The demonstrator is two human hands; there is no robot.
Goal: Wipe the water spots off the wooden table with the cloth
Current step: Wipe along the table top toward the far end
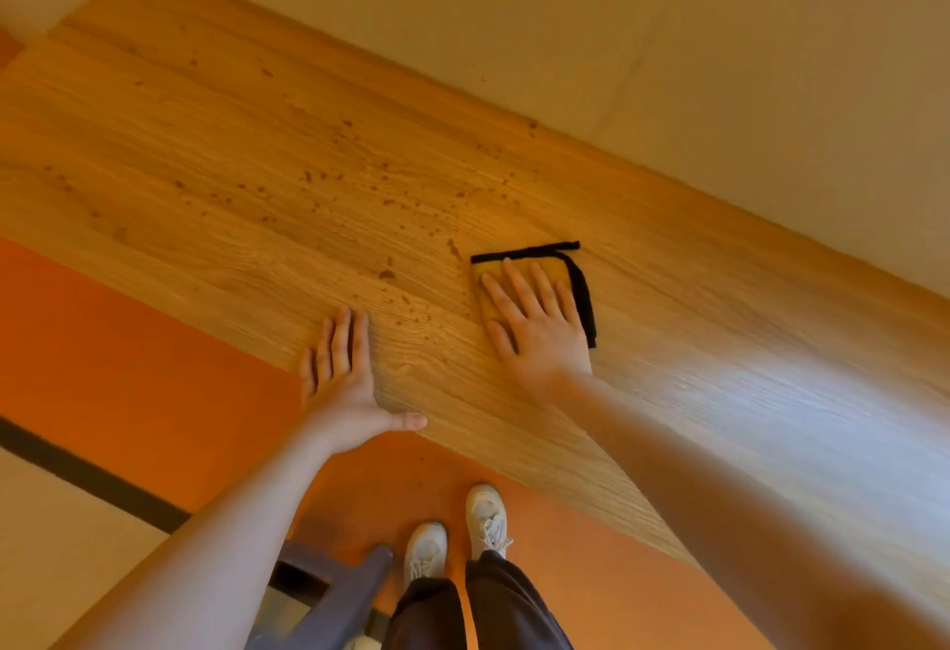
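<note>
1. Cloth (493, 284) — yellow, black-edged, folded; lies flat on the wooden table (231, 135), right of centre, just beside the nearest water spots (360, 196).
2. Right hand (537, 323) — fingers straight and spread, palm pressing the cloth down; not curled round it.
3. Left hand (342, 382) — flat at the table's near edge, fingers extended, thumb out along the edge; holds nothing and seems to serve as a brace.
4. Water spots — dark flecks scattered left of and beyond the cloth, thinning toward the far left; the stretch to the right of the cloth shows none.
5. Step in hand, as judged: sweep the cloth leftward through the spots — keep the palm flat and the pressure even, overlap the passes, follow the grain, and lean on the braced hand to reach the far edge.
6. Surroundings: orange floor (128, 366), white shoes (486, 518), grey chair (339, 593).
</note>
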